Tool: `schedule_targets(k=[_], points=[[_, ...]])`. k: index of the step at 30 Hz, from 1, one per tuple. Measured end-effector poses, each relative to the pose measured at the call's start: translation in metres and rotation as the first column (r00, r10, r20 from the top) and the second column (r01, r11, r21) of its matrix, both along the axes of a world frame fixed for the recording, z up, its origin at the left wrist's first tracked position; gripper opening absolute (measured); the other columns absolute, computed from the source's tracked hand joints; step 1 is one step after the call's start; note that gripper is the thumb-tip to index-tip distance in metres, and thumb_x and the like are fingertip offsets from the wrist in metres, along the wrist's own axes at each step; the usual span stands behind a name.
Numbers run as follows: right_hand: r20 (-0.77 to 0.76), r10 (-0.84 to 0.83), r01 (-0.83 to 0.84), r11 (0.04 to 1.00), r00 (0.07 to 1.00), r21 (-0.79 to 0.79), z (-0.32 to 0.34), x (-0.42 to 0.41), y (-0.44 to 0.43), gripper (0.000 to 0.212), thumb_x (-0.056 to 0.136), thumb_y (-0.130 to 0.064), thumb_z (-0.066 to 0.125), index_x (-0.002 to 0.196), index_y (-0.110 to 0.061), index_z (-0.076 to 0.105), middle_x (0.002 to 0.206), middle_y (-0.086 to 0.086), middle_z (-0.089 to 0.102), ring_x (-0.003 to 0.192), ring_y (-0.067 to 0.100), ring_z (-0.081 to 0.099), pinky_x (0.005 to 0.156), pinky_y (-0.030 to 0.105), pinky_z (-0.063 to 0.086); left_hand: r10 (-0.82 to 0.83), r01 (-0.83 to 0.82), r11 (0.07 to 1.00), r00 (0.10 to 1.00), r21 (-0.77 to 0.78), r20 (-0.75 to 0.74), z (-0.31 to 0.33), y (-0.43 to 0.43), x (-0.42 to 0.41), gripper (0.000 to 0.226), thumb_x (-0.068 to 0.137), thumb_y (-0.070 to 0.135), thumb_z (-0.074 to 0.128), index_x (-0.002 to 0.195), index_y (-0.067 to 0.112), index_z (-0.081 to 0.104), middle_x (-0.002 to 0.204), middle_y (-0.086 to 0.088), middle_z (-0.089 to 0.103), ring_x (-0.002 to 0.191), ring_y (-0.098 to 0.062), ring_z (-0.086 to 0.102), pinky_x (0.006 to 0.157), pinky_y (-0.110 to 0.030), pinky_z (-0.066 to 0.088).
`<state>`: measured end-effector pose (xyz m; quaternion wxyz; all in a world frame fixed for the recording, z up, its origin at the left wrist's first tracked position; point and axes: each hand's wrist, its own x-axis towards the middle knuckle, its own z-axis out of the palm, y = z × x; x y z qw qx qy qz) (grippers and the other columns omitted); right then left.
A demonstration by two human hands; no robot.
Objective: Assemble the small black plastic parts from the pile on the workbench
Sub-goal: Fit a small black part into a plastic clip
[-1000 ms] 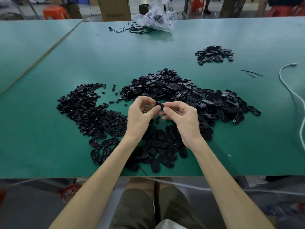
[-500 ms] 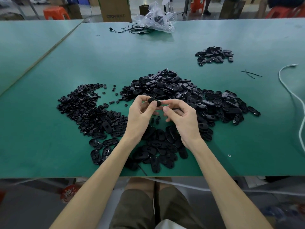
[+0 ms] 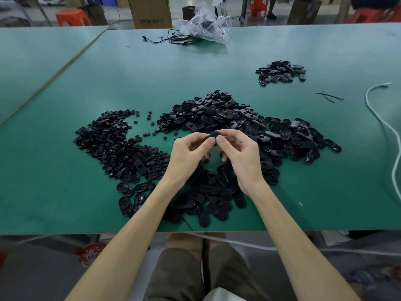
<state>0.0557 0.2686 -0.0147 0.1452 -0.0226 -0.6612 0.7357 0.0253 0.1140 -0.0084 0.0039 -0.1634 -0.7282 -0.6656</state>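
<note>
Running across the near side, the front edge of the green worktop sits just above the person's lap. Bare green lies to the near left and the near right. Flat oval shells spread almost to that edge beneath the wrists. Above them the left hand and right hand meet, each pinching the same small black part between thumb and fingertips, lifted clear of the heaps. Small round pieces lie to the left, and the main pile rises just behind the hands. A white cable curves along the right side. Farther on is a wide open band, with a small separate pile at far right. A seam angles away on the left, dividing off a second surface. At the far edge a crumpled clear plastic bag holds dark items, possibly cords, beside a loose black cord. Behind it a cardboard box reads "OTOR".
</note>
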Motion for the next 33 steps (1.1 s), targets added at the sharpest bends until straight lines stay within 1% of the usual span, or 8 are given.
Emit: schedule_targets(k=[5,7,12,17,21,25,29,33], points=[[0.008,-0.039,0.039,0.999,0.999,0.011,-0.0022,-0.001,0.0015,0.009,0.097,-0.012,0.074,0.105,-0.014,0.077,0.088,-0.002,0.077,0.076,0.008,0.066,0.061,0.023,0.051,-0.02,0.02,0.999,1.0,-0.033,-0.01,0.0009,0.0009,0.0001,0.01,0.1,0.018,0.066,0.101,0.023,0.075,0.072,0.004,0.07,0.067,-0.009,0.062,0.064,-0.025,0.052],[0.018,-0.05,0.05,0.999,0.999,0.002,-0.0023,-0.0012,0.0013,0.007,0.097,-0.012,0.074,0.103,-0.013,0.078,0.086,-0.001,0.077,0.075,0.009,0.065,0.062,0.023,0.051,-0.019,0.018,0.999,1.0,-0.036,-0.013,0.0006,0.0013,0.0002,0.01,0.1,0.019,0.067,0.101,0.023,0.076,0.073,0.004,0.071,0.067,-0.01,0.063,0.064,-0.026,0.053],[0.037,-0.061,0.061,0.998,0.997,-0.004,-0.0024,-0.0012,0.0004,0.005,0.096,-0.014,0.075,0.1,-0.012,0.078,0.089,0.011,0.077,0.072,0.016,0.062,0.063,0.026,0.051,-0.019,0.019,0.999,1.0,-0.032,-0.011,0.0012,0.0014,0.0011,0.011,0.1,0.016,0.067,0.1,0.024,0.075,0.074,0.005,0.072,0.068,-0.011,0.064,0.066,-0.028,0.054],[0.025,-0.053,0.053,0.999,0.998,-0.007,-0.0022,-0.0009,0.0005,0.001,0.096,-0.015,0.076,0.095,-0.015,0.077,0.087,0.002,0.077,0.077,0.013,0.066,0.062,0.024,0.051,-0.025,0.025,0.999,1.0,-0.026,0.017,0.0023,0.0018,0.0017,0.011,0.102,0.015,0.064,0.103,0.017,0.074,0.073,0.002,0.071,0.069,-0.012,0.064,0.067,-0.028,0.053],[0.016,-0.041,0.041,0.999,0.999,0.006,-0.0029,-0.0011,0.0016,0.002,0.095,-0.016,0.077,0.094,-0.014,0.077,0.083,-0.003,0.076,0.074,0.006,0.067,0.061,0.022,0.051,-0.024,0.025,1.0,0.999,-0.011,0.036,0.0034,0.002,0.0025,0.013,0.103,0.015,0.062,0.106,0.009,0.073,0.073,-0.002,0.071,0.068,-0.013,0.064,0.068,-0.027,0.052],[0.007,-0.028,0.028,0.999,1.0,0.016,-0.0026,-0.0004,0.0016,0.003,0.095,-0.016,0.078,0.092,-0.016,0.076,0.08,-0.003,0.076,0.074,0.007,0.068,0.06,0.021,0.05,-0.018,0.018,1.0,0.999,0.002,0.033,0.0049,0.003,0.0027,0.013,0.102,0.013,0.063,0.104,0.004,0.071,0.076,-0.009,0.072,0.066,-0.015,0.064,0.067,-0.03,0.053],[-0.003,-0.014,0.014,1.0,1.0,0.018,-0.0018,0.0005,0.0008,0.004,0.094,-0.015,0.079,0.091,-0.016,0.077,0.08,-0.002,0.077,0.073,0.008,0.07,0.061,0.019,0.05,-0.015,0.015,1.0,0.999,-0.018,0.035,0.0049,0.0017,0.0026,0.012,0.102,0.008,0.06,0.103,0.002,0.07,0.073,0.0,0.071,0.065,-0.013,0.063,0.066,-0.026,0.052],[-0.008,0.005,-0.005,0.999,1.0,0.035,-0.0007,0.0015,-0.0003,0.005,0.092,-0.011,0.079,0.09,-0.014,0.077,0.083,0.0,0.079,0.074,0.008,0.072,0.065,0.014,0.05,0.021,-0.02,0.998,0.999,-0.056,0.028,0.0064,0.0033,0.0036,0.013,0.101,0.003,0.058,0.099,0.003,0.07,0.071,-0.007,0.069,0.063,-0.013,0.062,0.066,-0.029,0.054]])
